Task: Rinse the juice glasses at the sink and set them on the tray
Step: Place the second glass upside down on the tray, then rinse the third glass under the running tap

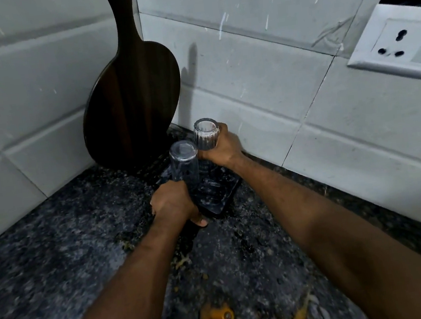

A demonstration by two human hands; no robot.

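Left hand [173, 203] wrapped around smooth glass [183, 162], upside down. Right hand [220, 149] gripping ribbed glass [206, 134], also inverted. Both over dark tray [216, 193].

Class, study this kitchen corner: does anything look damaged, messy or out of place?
Yes. The wall socket sits crooked with a dark gap above it, as if pulled loose. Yellowish scraps litter the dark countertop near the camera. White streaks mark the tiles. Both glasses held in the hands look sound.
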